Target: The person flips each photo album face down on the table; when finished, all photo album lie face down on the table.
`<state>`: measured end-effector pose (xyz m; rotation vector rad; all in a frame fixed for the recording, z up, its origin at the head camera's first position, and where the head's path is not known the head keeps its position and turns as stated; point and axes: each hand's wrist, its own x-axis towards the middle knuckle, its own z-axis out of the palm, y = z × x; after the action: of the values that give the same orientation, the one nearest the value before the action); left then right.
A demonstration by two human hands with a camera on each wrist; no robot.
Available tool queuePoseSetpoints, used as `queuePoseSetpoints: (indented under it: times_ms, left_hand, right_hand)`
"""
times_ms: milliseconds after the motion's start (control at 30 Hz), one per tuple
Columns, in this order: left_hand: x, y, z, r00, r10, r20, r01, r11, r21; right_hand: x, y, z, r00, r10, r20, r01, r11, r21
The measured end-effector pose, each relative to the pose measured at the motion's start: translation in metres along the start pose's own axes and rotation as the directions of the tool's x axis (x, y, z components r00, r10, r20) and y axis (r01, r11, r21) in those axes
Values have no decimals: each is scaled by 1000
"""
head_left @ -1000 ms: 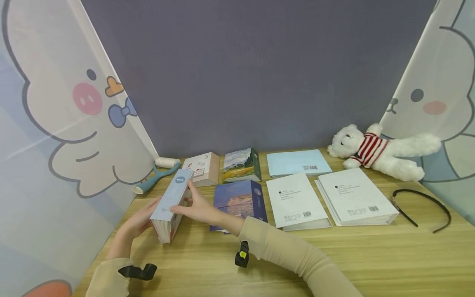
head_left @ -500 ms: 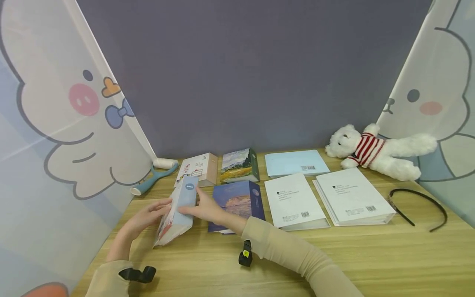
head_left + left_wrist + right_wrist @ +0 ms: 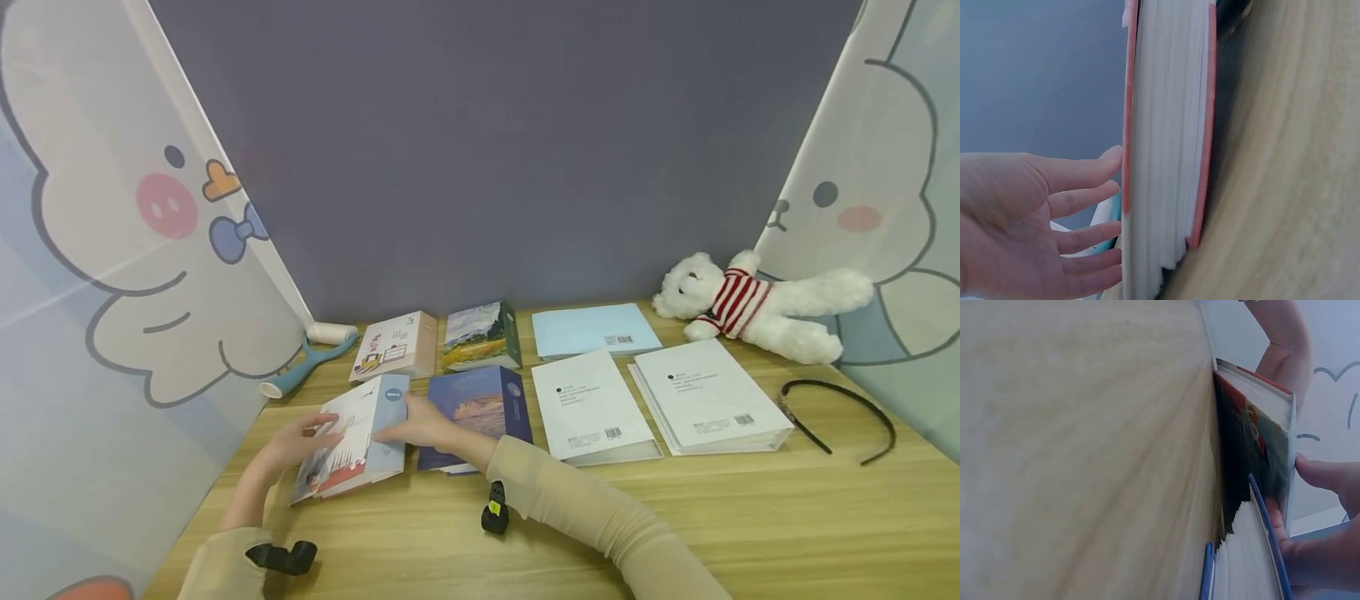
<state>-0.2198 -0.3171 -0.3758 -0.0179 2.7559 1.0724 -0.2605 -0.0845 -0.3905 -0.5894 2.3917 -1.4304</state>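
Observation:
A thick photo album [image 3: 362, 425] with a pale blue spine and an illustrated cover stands tilted at the left of the table, its cover facing up and to the left. My right hand [image 3: 423, 423] grips its spine side, and in the right wrist view the thumb lies on the spine while the other fingers reach behind the back cover. On the other side, my left hand [image 3: 294, 442] touches the front cover with extended fingertips. The left wrist view shows the album's page block [image 3: 1166, 137] between red-edged covers, beside those fingers.
A dark blue album [image 3: 472, 408] lies just right of the held one. Behind are a pink-spined album [image 3: 397, 343], a landscape-covered album [image 3: 480, 333] and a lint roller [image 3: 307, 362]. White albums [image 3: 592, 404], a light blue album [image 3: 592, 327], a teddy bear [image 3: 750, 304] and a headband [image 3: 847, 387] are farther right.
The album has turned from spine up to lean with its front cover showing, its spine shifting right. My left hand has come from its lower side onto the cover; my right hand keeps its grip.

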Motion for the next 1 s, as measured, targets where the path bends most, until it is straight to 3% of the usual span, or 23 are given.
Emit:
queuePoseSetpoints:
  times_ms: [100,300,667,1000]
  left_hand:
    - [2,-1,-1,1000,8,3,-8,1000,7]
    - [4,-5,-3,999,32,20,-33,999,16]
    - [5,2,-4,999,29,28,-30,999,33]
    - [8,7,-6,998,45,34,-48,995,92]
  right_hand:
    - [3,1,-1,1000,8,0,-8,1000,6]
    - [2,0,-5,995,104,-3,-104,995,-9]
    - [0,-4,-8,979,66,191,-60,998,-36]
    - [6,7,-12,973,44,228,-44,999,-3]
